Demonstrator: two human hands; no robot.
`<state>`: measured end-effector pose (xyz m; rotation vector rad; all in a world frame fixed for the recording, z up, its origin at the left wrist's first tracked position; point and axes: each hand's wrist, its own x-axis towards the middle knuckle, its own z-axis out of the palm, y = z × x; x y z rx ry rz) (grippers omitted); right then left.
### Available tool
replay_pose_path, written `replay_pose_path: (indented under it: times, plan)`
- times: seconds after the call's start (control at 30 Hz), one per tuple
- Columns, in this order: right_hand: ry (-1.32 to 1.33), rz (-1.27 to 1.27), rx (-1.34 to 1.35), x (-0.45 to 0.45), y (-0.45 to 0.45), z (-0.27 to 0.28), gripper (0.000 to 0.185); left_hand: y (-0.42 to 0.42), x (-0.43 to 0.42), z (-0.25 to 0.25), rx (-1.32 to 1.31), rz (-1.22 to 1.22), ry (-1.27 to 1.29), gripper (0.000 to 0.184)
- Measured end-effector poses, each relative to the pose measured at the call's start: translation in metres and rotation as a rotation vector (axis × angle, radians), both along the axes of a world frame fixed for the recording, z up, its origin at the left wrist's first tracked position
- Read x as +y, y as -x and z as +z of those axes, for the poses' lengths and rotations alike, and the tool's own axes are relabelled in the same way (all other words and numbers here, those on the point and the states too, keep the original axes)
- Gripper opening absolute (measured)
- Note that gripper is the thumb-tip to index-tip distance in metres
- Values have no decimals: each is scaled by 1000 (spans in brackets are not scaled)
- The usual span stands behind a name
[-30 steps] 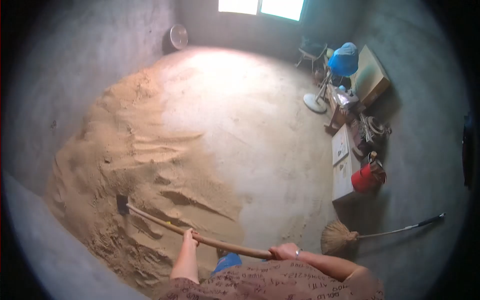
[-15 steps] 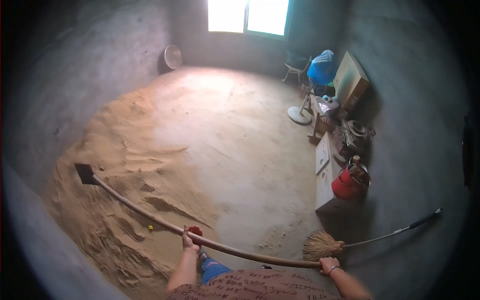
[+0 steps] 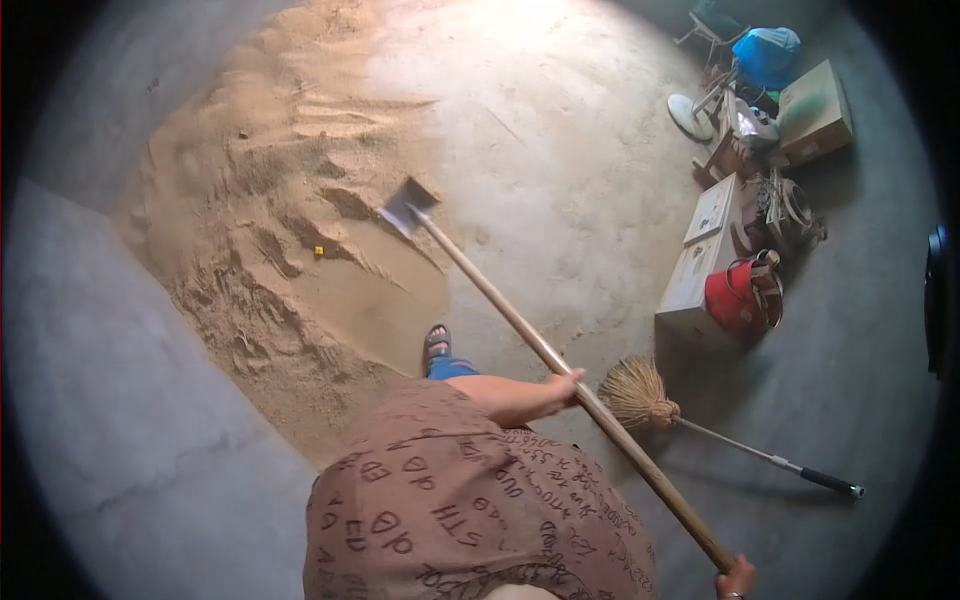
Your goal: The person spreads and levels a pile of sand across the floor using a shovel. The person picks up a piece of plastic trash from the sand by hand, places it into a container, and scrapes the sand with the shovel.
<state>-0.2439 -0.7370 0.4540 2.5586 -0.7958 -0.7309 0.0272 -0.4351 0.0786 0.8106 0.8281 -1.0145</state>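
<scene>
A long-handled shovel [image 3: 510,312] with a flat, square metal blade [image 3: 408,206] crosses the view diagonally. Its blade is at the right edge of the spread of sand [image 3: 300,190]. Around the middle of the wooden handle, my left hand [image 3: 562,390] is closed, with the arm reaching across my body. Farther down, my right hand [image 3: 737,577] grips the handle's end near the bottom edge of the view; part of this hand is cut off. A small yellow object [image 3: 319,251] lies on the sand, left of the shovel.
A straw broom [image 3: 638,393] with a metal handle lies on the floor to the right. Beyond it, a red bucket [image 3: 733,296] rests on a white cabinet [image 3: 690,270]. A cardboard box [image 3: 815,115], a blue bag [image 3: 768,57] and other clutter line the right wall.
The shovel blade has swung from the far left of the sand to its right edge. Both hands moved with it, the left to the right and the right lower. My view has tilted down.
</scene>
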Motion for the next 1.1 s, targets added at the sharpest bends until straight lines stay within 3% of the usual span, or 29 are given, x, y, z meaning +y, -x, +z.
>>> replay_pose_path:
  times: [0.07,0.13,0.23,0.33,0.37,0.47,0.6,0.67,0.77,0.87,1.0,1.1]
  plan:
    - [44,-78,141,-2,3,52,29,19,-31,38,4,-165,58,43]
    - [117,-162,215,-7,9,88,29,48,-77,11,19,-333,108,43]
    - [143,-218,284,8,-7,124,30,66,-91,35,88,-446,194,41]
    - [149,-274,339,4,-15,126,31,72,-86,35,136,-532,228,41]
    - [152,-306,355,1,-15,123,32,86,-100,0,119,-575,226,42]
    - [218,-331,514,6,-28,102,33,81,-85,-6,153,-574,240,42]
    - [156,-319,407,2,-26,99,33,74,-79,-29,76,-731,323,42]
    - [153,-269,297,15,-32,110,33,75,-86,-37,107,-631,341,38]
    - [186,-240,317,30,-63,122,33,50,-71,-1,147,-528,325,32]
    - [262,-215,311,29,-94,101,31,-3,-36,13,110,-419,297,30]
    - [104,-144,410,71,-179,48,29,-59,5,-54,99,-257,127,28]
    - [-26,-93,428,108,-229,9,29,-104,48,-100,158,97,-25,28]
